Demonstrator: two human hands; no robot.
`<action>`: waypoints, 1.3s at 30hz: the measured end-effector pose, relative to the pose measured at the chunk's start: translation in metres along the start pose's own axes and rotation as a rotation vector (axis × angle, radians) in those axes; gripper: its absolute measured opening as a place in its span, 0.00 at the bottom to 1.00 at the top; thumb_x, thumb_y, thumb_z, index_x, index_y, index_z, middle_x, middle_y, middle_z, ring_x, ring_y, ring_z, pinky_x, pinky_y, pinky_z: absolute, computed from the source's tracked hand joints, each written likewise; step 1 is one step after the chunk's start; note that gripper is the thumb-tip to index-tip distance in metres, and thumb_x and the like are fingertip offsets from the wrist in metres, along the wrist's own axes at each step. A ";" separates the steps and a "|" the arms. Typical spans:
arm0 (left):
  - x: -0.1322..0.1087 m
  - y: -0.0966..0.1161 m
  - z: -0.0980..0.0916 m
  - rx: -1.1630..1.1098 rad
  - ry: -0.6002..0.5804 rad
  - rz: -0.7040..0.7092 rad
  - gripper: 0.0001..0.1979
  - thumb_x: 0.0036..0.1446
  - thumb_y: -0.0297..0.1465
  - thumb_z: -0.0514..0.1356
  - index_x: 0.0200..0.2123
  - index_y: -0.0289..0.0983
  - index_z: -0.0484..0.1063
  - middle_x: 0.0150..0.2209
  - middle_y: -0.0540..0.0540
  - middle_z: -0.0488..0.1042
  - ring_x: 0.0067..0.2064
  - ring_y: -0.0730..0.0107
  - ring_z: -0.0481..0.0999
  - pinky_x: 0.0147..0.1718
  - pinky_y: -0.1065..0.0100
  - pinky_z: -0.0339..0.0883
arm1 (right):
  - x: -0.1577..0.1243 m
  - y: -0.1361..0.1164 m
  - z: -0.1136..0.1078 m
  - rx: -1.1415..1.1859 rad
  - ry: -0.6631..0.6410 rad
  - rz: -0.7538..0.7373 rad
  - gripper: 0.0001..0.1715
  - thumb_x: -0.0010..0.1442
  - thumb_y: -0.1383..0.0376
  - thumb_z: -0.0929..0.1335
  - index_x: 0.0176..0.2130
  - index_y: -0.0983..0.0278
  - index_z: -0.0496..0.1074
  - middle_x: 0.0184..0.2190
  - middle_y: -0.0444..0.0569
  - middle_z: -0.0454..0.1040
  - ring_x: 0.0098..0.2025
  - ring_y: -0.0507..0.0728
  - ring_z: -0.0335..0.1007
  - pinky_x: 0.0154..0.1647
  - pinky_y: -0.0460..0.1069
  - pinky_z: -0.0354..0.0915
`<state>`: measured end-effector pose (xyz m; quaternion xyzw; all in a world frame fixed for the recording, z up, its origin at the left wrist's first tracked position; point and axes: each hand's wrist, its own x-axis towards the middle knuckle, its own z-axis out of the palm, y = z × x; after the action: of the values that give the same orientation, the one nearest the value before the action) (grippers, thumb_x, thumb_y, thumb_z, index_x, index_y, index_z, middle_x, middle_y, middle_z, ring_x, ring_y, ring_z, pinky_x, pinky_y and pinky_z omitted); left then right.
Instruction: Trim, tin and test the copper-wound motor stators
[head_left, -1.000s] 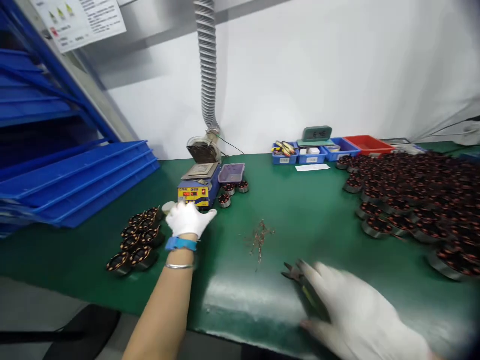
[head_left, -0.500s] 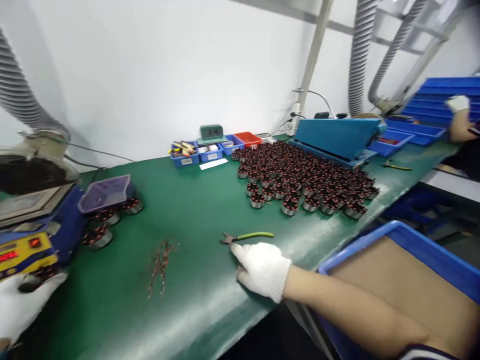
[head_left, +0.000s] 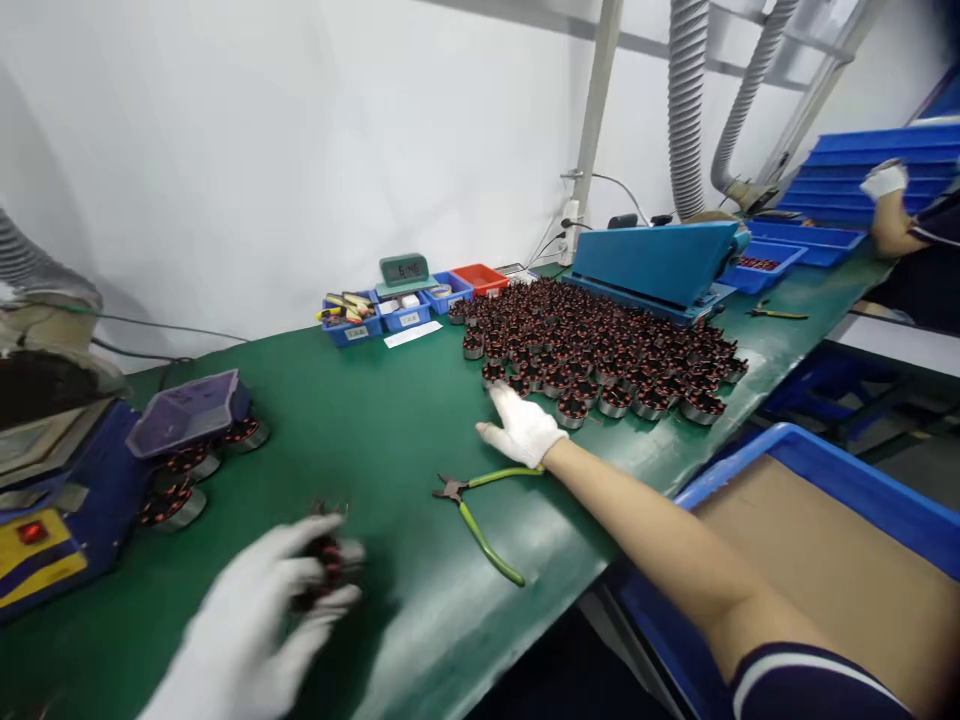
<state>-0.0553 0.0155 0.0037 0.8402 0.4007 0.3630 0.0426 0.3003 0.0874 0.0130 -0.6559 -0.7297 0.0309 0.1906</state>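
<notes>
My left hand (head_left: 259, 620), in a white knit glove and blurred by motion, is closed around a motor stator (head_left: 330, 565) with black slots and copper windings. My right hand (head_left: 523, 428), gloved too, reaches to the near left edge of a large group of stators (head_left: 600, 350); its thumb and index finger are apart. Its other fingers are partly hidden, and contact with a stator is unclear. Just below the right wrist lie cutting pliers (head_left: 484, 545) with green handles spread, on the green tabletop (head_left: 405, 430).
At left, a purple tray (head_left: 184, 415) rests near several stators (head_left: 174, 505), beside a blue and yellow device (head_left: 37, 560). Small bins (head_left: 352, 330) and a clock (head_left: 405, 268) stand by the wall. A blue crate (head_left: 787, 440) is at right; a co-worker's gloved hand (head_left: 885, 180) shows beyond.
My left hand has moved right with the stator, over where the wire scraps lay. My right hand has left the pliers and moved up toward the stators; the pliers' handles now lie spread.
</notes>
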 end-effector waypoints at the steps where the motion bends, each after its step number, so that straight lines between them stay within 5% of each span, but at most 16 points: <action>1: -0.004 0.014 0.011 0.033 -0.113 0.073 0.08 0.49 0.36 0.64 0.34 0.47 0.69 0.51 0.48 0.74 0.51 0.54 0.73 0.49 0.52 0.68 | -0.002 0.003 0.000 -0.005 0.017 -0.015 0.43 0.62 0.49 0.61 0.66 0.70 0.50 0.67 0.61 0.48 0.63 0.68 0.56 0.61 0.57 0.57; 3: -0.008 0.041 0.026 0.048 -0.273 0.196 0.06 0.53 0.32 0.61 0.36 0.45 0.68 0.52 0.47 0.73 0.51 0.59 0.73 0.55 0.52 0.63 | -0.009 0.002 0.001 0.027 0.074 -0.067 0.40 0.62 0.51 0.62 0.64 0.71 0.55 0.65 0.61 0.54 0.63 0.66 0.55 0.62 0.56 0.56; 5: -0.007 0.059 0.032 0.014 -0.310 0.246 0.04 0.56 0.30 0.59 0.36 0.42 0.68 0.51 0.45 0.74 0.49 0.62 0.74 0.58 0.51 0.60 | -0.018 -0.008 -0.001 0.144 0.102 -0.098 0.36 0.61 0.52 0.63 0.61 0.70 0.60 0.59 0.60 0.63 0.58 0.63 0.62 0.58 0.54 0.60; 7: -0.005 0.065 0.029 -0.048 -0.269 0.240 0.11 0.54 0.34 0.61 0.42 0.43 0.68 0.54 0.42 0.72 0.53 0.59 0.72 0.61 0.48 0.56 | -0.029 -0.025 -0.006 0.316 -0.024 -0.121 0.31 0.59 0.52 0.65 0.56 0.67 0.65 0.50 0.55 0.72 0.49 0.60 0.70 0.51 0.53 0.66; 10: -0.003 0.056 0.014 -0.255 0.032 0.064 0.30 0.46 0.42 0.67 0.52 0.43 0.64 0.58 0.38 0.66 0.57 0.51 0.68 0.59 0.47 0.59 | -0.050 -0.057 -0.019 0.391 -0.392 -0.256 0.30 0.52 0.51 0.70 0.51 0.63 0.70 0.46 0.51 0.74 0.45 0.59 0.72 0.46 0.52 0.68; 13: -0.002 0.037 0.003 -0.558 0.501 -0.194 0.23 0.51 0.46 0.62 0.47 0.41 0.67 0.55 0.40 0.68 0.45 0.58 0.76 0.44 0.54 0.71 | -0.067 -0.081 -0.027 0.154 -0.505 -0.419 0.43 0.41 0.47 0.75 0.53 0.61 0.70 0.51 0.52 0.71 0.52 0.64 0.68 0.51 0.55 0.65; 15: 0.000 0.022 0.000 -0.705 0.584 -0.390 0.19 0.55 0.46 0.59 0.44 0.40 0.67 0.50 0.41 0.71 0.34 0.67 0.76 0.30 0.63 0.71 | -0.073 -0.089 -0.026 0.046 -0.496 -0.475 0.46 0.39 0.45 0.75 0.53 0.62 0.70 0.50 0.55 0.71 0.52 0.66 0.67 0.51 0.56 0.64; 19: 0.002 0.010 0.005 -0.723 0.191 -0.608 0.29 0.51 0.47 0.60 0.51 0.35 0.61 0.38 0.41 0.75 0.24 0.73 0.72 0.19 0.71 0.64 | -0.073 -0.090 -0.021 0.055 -0.470 -0.490 0.42 0.43 0.44 0.74 0.52 0.62 0.70 0.48 0.54 0.71 0.50 0.64 0.69 0.49 0.54 0.64; 22: -0.004 0.027 0.012 -0.605 -0.059 -0.575 0.43 0.42 0.48 0.65 0.59 0.36 0.58 0.31 0.46 0.75 0.21 0.73 0.69 0.19 0.70 0.64 | -0.074 -0.091 -0.020 0.091 -0.451 -0.496 0.39 0.44 0.47 0.74 0.51 0.62 0.70 0.47 0.52 0.72 0.48 0.62 0.69 0.48 0.53 0.64; 26: -0.015 0.062 0.027 -0.245 -0.285 -0.431 0.63 0.29 0.51 0.69 0.67 0.38 0.45 0.32 0.48 0.76 0.27 0.61 0.75 0.23 0.64 0.67 | -0.085 -0.103 -0.024 0.029 -0.504 -0.470 0.24 0.49 0.54 0.73 0.44 0.61 0.73 0.39 0.48 0.75 0.41 0.60 0.72 0.39 0.51 0.64; 31: -0.019 0.060 0.027 -0.208 -0.396 -0.305 0.55 0.43 0.38 0.65 0.68 0.40 0.36 0.40 0.46 0.78 0.40 0.56 0.79 0.36 0.63 0.72 | -0.094 -0.103 -0.036 0.087 -0.735 -0.492 0.18 0.47 0.54 0.74 0.40 0.54 0.75 0.33 0.40 0.75 0.32 0.55 0.71 0.28 0.47 0.60; 36: -0.015 0.043 0.013 -0.248 -0.387 -0.213 0.56 0.43 0.33 0.64 0.68 0.43 0.31 0.57 0.43 0.69 0.54 0.56 0.72 0.52 0.60 0.68 | -0.085 -0.096 -0.022 -0.038 -0.390 -0.581 0.31 0.51 0.53 0.71 0.52 0.62 0.70 0.48 0.52 0.71 0.51 0.64 0.65 0.53 0.57 0.60; 39: -0.014 0.044 0.017 -0.230 -0.407 -0.188 0.55 0.44 0.34 0.63 0.68 0.42 0.32 0.54 0.44 0.71 0.53 0.56 0.73 0.52 0.59 0.68 | -0.087 -0.108 -0.001 -0.119 -0.330 -0.645 0.22 0.54 0.57 0.69 0.47 0.64 0.72 0.45 0.54 0.72 0.50 0.65 0.65 0.59 0.61 0.53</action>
<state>-0.0216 -0.0206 -0.0007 0.8445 0.4164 0.2241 0.2513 0.2044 -0.0123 0.0250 -0.3882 -0.9205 0.0321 0.0319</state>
